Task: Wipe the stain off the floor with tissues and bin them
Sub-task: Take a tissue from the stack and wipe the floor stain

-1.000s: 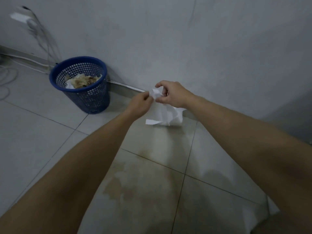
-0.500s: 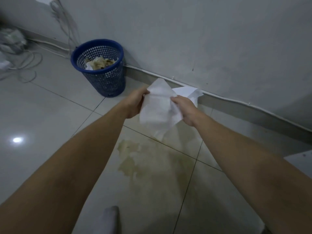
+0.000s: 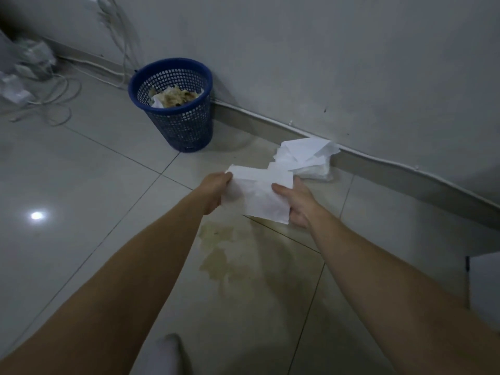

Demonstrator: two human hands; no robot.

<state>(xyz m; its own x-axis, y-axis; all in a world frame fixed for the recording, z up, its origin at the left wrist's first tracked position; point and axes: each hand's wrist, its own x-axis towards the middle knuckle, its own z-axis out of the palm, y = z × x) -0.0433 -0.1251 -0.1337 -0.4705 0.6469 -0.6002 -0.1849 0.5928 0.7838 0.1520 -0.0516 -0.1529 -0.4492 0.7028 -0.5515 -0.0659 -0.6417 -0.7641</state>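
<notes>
A white tissue [image 3: 258, 194] is stretched between both hands above the floor. My left hand [image 3: 215, 190] pinches its left edge and my right hand [image 3: 293, 203] grips its right side. Just below them a yellowish-brown stain [image 3: 224, 255] spreads over the grey tiles. A pile of white tissues [image 3: 304, 158] lies on the floor by the skirting, beyond my right hand. The blue mesh bin [image 3: 178, 117] stands against the wall at the upper left, holding stained tissues.
White cables [image 3: 54, 101] and a power strip lie on the floor at the far left by the wall. The grey wall and skirting run across the back. A white object [image 3: 484, 282] sits at the right edge. A foot [image 3: 167, 355] shows at the bottom.
Both hands have pulled one tissue off the pile and brought it nearer and lower, over the stain. The camera has tilted, so the bin and pile now sit higher in view.
</notes>
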